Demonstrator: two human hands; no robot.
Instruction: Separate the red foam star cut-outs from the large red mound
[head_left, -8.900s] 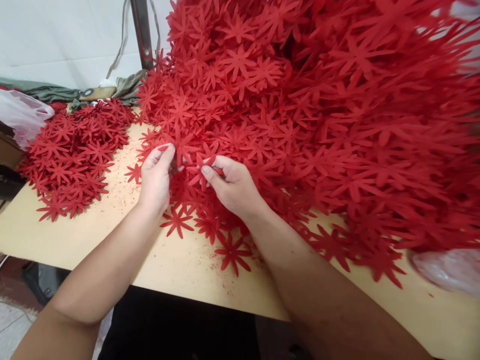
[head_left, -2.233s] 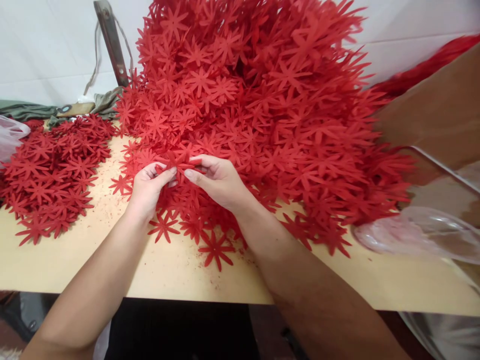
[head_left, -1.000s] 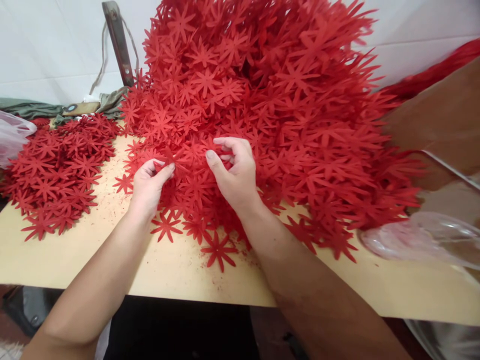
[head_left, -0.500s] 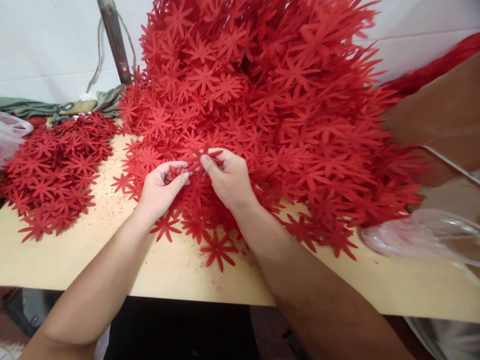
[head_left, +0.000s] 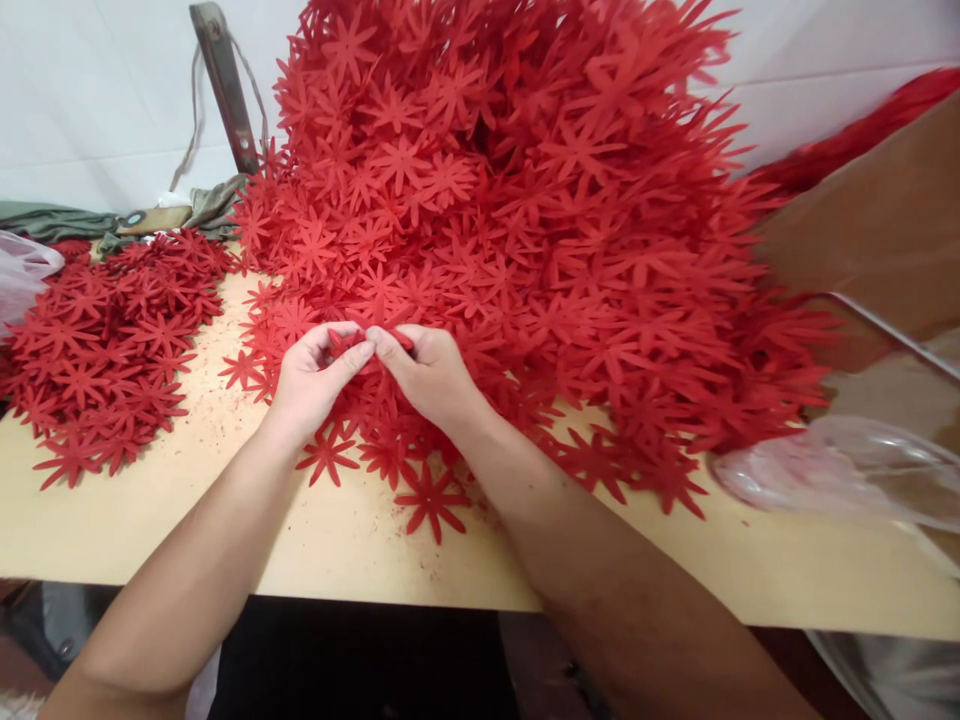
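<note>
Both hands meet in front of a tall heap of red flower-shaped cutouts (head_left: 540,250), thumbs pointing toward each other. My left hand (head_left: 311,375) is closed in a pinch on a red flower cutout (head_left: 346,341), whose petals stick out between thumb and fingers. My right hand (head_left: 427,375) is pinched too, its thumb tip touching the left fingertips, with red petals (head_left: 397,338) showing between its thumb and forefinger. Whether these petals belong to one cutout or to separate ones is hidden. Just below the hands lies a loose flower cutout (head_left: 431,502).
A smaller, flatter pile of red flower cutouts (head_left: 112,350) lies on the left of the pale table (head_left: 337,550). Clear plastic (head_left: 832,465) and a brown cardboard box (head_left: 877,240) stand at the right. A metal bar (head_left: 223,85) leans at the back, near green cloth (head_left: 56,220).
My right hand has moved left and slightly down, bringing its thumb against the left fingertips. The flower cutout it held up is now mostly hidden between the hands. The view shifted slightly.
</note>
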